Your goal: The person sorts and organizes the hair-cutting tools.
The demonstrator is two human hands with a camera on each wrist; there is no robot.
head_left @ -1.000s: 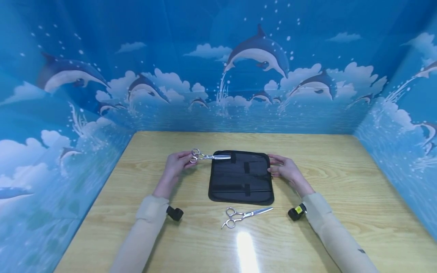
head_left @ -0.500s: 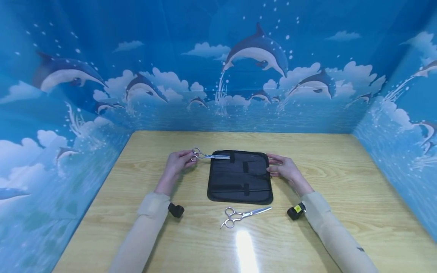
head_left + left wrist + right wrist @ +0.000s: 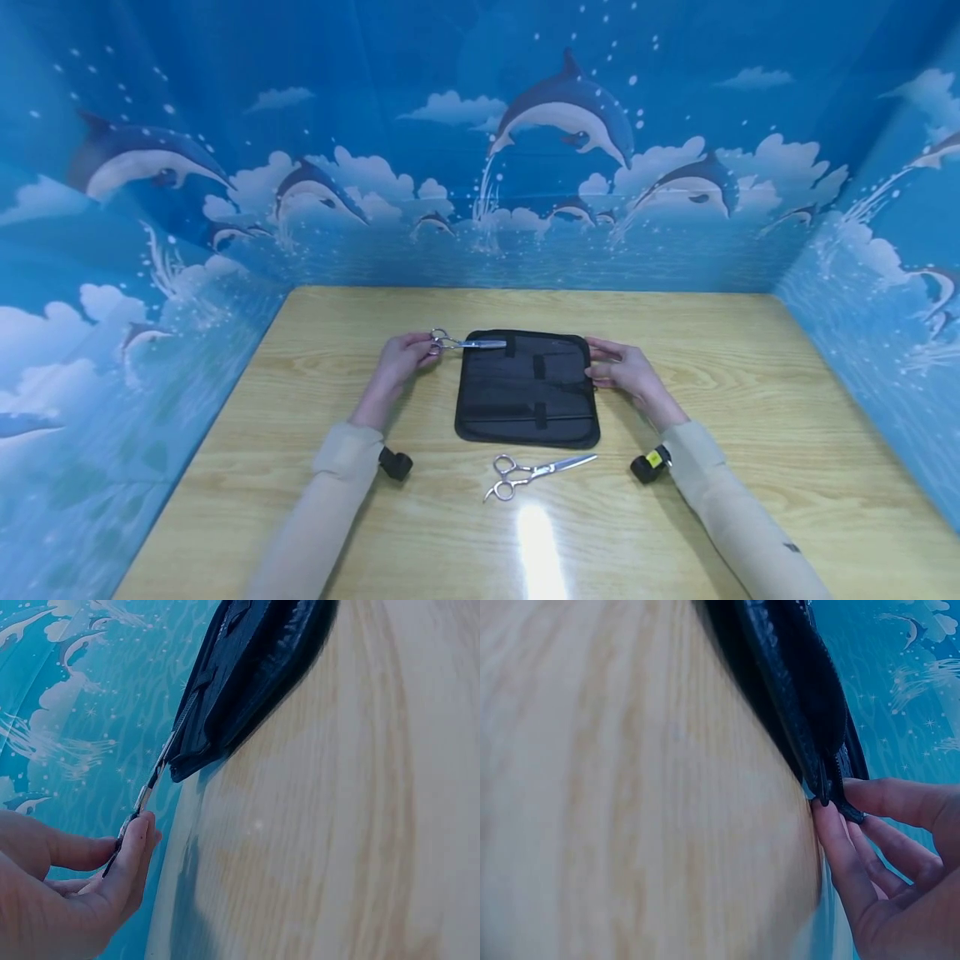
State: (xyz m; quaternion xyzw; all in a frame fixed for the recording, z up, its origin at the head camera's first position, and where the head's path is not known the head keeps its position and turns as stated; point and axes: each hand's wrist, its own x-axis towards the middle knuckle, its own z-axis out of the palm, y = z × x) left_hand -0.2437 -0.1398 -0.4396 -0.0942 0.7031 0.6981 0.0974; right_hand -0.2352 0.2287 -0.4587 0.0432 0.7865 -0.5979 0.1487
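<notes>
Sleeves (image 3: 348, 450): a person's forearms come in from the near side, well apart, a black camera (image 3: 395, 463) at the left wrist and another at the right.
Loose scissors (image 3: 540, 472): flat on the bench (image 3: 712, 358), just on the near side of the case; handle loops to the left, blades together and aimed right; seemingly set there to lie within reach yet off the case.
Right hand (image 3: 622, 371): pinches the case's right edge, thumb above and fingers below, likely to steady it.
Case (image 3: 495, 387): black, zip-edged, on the bench between the hands, its inner face up, probably so that its straps can be got at.
Left hand (image 3: 401, 360): apart from the right, clamped on the held scissors at the handle, perhaps to leave the blades free.
Held scissors (image 3: 480, 344): blades point right over the case's far left part, tip at a strap (image 3: 511, 348); whether under it, I cannot tell.
Backdrop (image 3: 375, 258): blue, printed with dolphins, behind the bench.
</notes>
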